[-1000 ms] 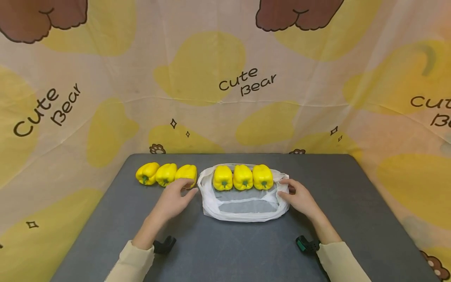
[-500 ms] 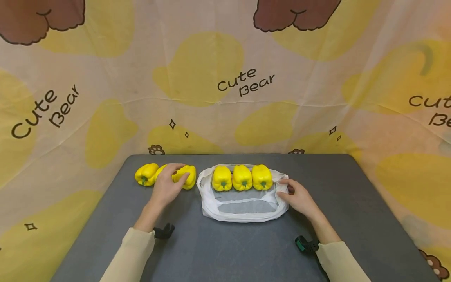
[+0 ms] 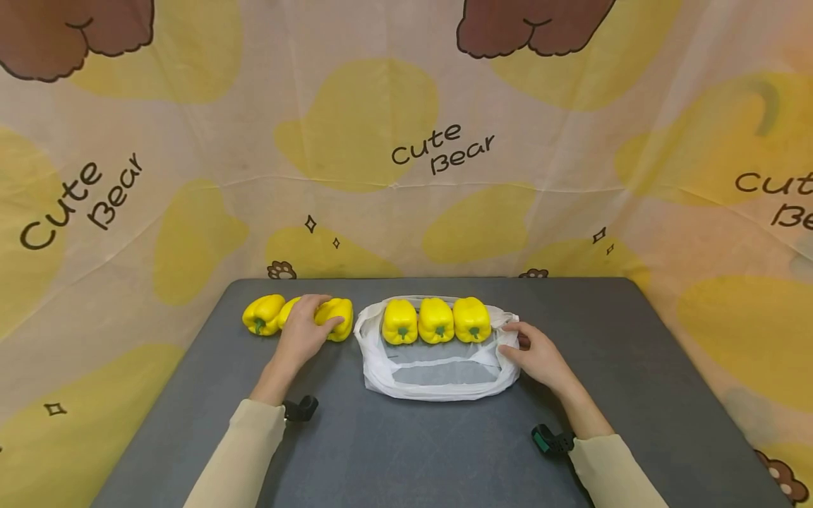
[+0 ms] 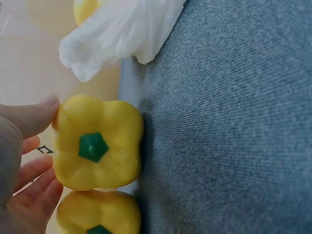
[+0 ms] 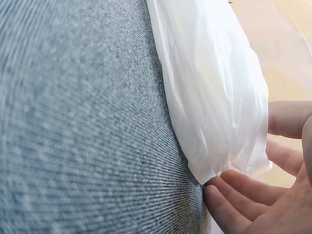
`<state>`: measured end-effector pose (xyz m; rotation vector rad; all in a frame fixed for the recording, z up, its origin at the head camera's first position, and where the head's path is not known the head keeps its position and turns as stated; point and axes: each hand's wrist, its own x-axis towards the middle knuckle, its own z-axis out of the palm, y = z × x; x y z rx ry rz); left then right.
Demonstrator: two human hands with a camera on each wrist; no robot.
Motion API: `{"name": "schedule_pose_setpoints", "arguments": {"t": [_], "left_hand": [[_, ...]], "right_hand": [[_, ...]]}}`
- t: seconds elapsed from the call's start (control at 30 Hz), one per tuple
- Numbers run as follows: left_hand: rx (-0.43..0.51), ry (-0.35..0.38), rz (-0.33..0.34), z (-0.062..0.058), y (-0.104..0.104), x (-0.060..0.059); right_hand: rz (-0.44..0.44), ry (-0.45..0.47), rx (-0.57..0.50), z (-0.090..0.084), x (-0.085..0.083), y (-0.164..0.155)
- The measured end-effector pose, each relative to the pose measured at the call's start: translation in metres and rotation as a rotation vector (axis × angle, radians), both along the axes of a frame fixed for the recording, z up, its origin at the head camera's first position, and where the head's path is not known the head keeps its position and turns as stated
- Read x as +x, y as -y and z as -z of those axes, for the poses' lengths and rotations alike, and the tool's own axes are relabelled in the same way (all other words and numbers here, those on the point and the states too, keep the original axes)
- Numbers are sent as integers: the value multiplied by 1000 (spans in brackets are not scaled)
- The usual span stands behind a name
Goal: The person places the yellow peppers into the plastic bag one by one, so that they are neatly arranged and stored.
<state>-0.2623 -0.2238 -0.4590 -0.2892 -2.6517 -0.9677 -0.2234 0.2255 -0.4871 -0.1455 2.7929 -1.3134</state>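
A person sits at a grey table [image 3: 610, 367] before a patterned backdrop [image 3: 406, 141]; six yellow bell peppers lie in one row along the far edge, stems facing the person. The left hand [image 3: 305, 331] curls over the third pepper [image 3: 336, 317], the rightmost of the three loose ones; the left wrist view shows the thumb on one side of this pepper [image 4: 97, 148] and the fingers [image 4: 34, 180] on the other, so the hand grips it, though the pepper appears to rest on the table. The white plastic bag [image 3: 438, 367] lies just to the right of that pepper, its mouth spread open toward the person, with three peppers [image 3: 437, 319] already inside along its far edge. The right hand [image 3: 536, 356] rests at the bag's right edge; its fingers [image 5: 243, 190] touch the crumpled plastic [image 5: 214, 97], loosely bent, and whether they pinch it cannot be told. The gripped pepper lies left of the bag; the left hand is much the nearer; the row runs left to right.
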Motion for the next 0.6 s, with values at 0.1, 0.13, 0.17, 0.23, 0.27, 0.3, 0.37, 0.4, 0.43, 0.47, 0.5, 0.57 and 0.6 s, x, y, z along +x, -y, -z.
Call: {"name": "schedule_pose_setpoints", "arguments": {"t": [0.1,0.13,0.17,0.23,0.27,0.3,0.37,0.4,0.43,0.47,0.5,0.57,0.6], "left_hand": [[-25,29,-2,1,-2,0],[-30,35,-2,2,-3,-1],[-36,40,-1,2,-3,-1],[-51,48,4,2,-5,-2],[-54,54,6,3,-6,-2],[-56,63,7,3,-7,-3],[-63,78,12,4,-8,-4],[-65,94,13,4,-9,-4],[-67,111,15,5,-10,-4],[-66,131,18,5,-11,-4],[-66,150,19,5,-12,-4],[-72,176,25,5,-13,-4],[-69,190,29,5,-13,-4]], "right_hand": [[3,1,-3,0,0,0],[3,-1,-4,0,0,0],[2,-3,-3,0,0,0],[0,-5,-5,-1,1,0],[0,-6,-6,-1,1,0],[-1,-8,-7,-1,1,0],[0,-10,-9,-1,1,0],[0,-11,-9,0,1,0],[0,-11,-9,0,1,0],[0,-9,-10,0,1,0],[2,-9,-9,0,1,0],[2,-5,-3,0,1,0],[3,-3,-1,0,1,0]]}}
